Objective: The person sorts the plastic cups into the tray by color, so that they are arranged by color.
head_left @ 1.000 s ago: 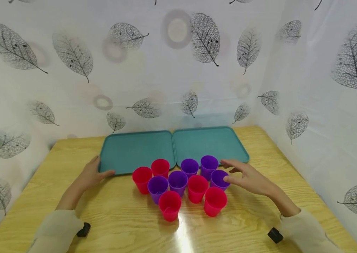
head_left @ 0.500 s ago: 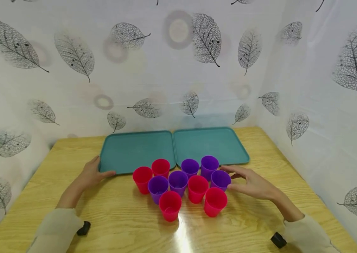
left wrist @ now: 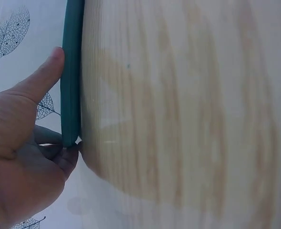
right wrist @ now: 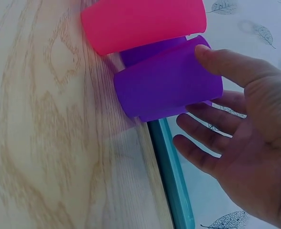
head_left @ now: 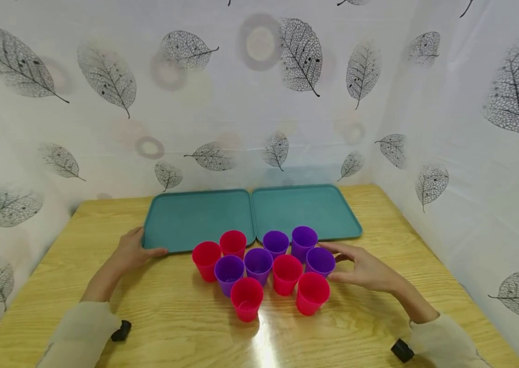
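Note:
In the head view my left hand (head_left: 131, 251) rests at the left tray's front corner. Its thumb lies along the front edge of the green tray (left wrist: 72, 86), the other fingers at the side. My right hand (head_left: 364, 267) holds the rightmost purple cup (head_left: 320, 259). In the right wrist view the thumb lies against this purple cup (right wrist: 166, 86) near its rim, with the fingers on the far side. Other purple cups (head_left: 259, 263) and several red cups (head_left: 313, 295) stand upright in a close group, mouths up.
A second green tray (head_left: 302, 209) adjoins the left one at the back of the wooden table (head_left: 185, 327). A leaf-printed white curtain (head_left: 241, 112) hangs behind and at both sides. Another red cup (head_left: 206, 258) stands just in front of the left tray.
My right hand has moved down slightly, and its thumb has gone from over the rightmost purple cup's rim to its outer side. The left hand and the cups stay put.

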`<state>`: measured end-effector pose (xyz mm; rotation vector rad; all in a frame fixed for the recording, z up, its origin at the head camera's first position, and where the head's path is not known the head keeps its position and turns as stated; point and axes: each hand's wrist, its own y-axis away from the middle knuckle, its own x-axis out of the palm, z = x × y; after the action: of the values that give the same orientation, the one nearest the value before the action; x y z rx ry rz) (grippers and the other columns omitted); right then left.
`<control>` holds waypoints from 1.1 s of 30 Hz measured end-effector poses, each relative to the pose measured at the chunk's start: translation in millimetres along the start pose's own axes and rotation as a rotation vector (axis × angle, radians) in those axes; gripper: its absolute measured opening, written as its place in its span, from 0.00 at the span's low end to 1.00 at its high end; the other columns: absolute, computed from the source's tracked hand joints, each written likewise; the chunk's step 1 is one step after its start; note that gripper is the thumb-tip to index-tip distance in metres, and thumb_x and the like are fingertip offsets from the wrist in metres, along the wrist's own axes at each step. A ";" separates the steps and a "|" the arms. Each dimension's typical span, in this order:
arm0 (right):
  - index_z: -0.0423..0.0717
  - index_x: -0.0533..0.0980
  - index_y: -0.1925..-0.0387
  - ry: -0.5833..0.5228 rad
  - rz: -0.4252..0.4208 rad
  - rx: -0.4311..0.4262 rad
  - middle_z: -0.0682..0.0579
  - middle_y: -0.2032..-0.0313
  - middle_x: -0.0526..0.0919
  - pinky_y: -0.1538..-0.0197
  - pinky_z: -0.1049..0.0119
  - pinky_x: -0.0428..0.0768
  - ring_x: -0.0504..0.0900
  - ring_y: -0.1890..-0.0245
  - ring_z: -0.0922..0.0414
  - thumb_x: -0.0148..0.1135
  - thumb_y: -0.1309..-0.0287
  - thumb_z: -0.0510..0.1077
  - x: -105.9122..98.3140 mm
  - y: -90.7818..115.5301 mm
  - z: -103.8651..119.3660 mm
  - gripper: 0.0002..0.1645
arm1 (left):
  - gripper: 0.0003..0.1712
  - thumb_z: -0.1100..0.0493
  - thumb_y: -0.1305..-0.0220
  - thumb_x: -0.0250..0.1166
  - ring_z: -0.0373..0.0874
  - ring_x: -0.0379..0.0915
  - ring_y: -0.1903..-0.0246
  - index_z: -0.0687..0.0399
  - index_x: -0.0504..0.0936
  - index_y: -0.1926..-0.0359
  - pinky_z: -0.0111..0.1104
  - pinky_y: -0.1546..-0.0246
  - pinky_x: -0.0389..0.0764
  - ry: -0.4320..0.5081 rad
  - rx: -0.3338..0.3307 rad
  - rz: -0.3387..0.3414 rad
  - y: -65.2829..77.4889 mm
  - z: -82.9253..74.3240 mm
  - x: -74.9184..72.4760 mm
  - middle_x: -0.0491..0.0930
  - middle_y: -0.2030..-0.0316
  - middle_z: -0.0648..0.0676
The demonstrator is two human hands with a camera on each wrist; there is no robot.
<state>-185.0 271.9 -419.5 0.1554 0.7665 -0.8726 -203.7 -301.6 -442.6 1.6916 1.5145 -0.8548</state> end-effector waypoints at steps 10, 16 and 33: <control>0.43 0.74 0.31 -0.011 -0.008 -0.014 0.47 0.38 0.80 0.45 0.61 0.83 0.83 0.48 0.54 0.75 0.39 0.41 4.2 -3.2 -4.7 0.35 | 0.66 0.42 0.37 0.74 0.84 0.46 0.33 0.90 0.45 0.29 0.68 0.32 0.56 0.002 -0.048 0.037 -1.7 1.1 -2.6 0.50 0.32 0.88; 0.42 0.74 0.33 -0.028 -0.029 0.005 0.50 0.41 0.82 0.45 0.63 0.82 0.83 0.48 0.59 0.74 0.39 0.40 3.0 0.1 -3.8 0.33 | 0.65 0.44 0.36 0.74 0.84 0.46 0.33 0.91 0.45 0.29 0.68 0.32 0.56 0.013 -0.046 0.035 0.0 -1.4 -2.9 0.50 0.32 0.89; 0.30 0.67 0.34 -0.099 -0.230 -0.048 0.47 0.44 0.80 0.46 0.74 0.80 0.82 0.48 0.60 0.64 0.39 0.22 -59.7 12.7 11.3 0.32 | 0.66 0.45 0.36 0.74 0.84 0.42 0.31 0.88 0.43 0.27 0.67 0.31 0.53 0.020 -0.029 0.012 0.4 0.9 -2.1 0.46 0.30 0.87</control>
<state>-193.4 313.2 -373.8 -0.0195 0.7211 -1.0702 -203.5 -303.6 -441.3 1.6913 1.5223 -0.8080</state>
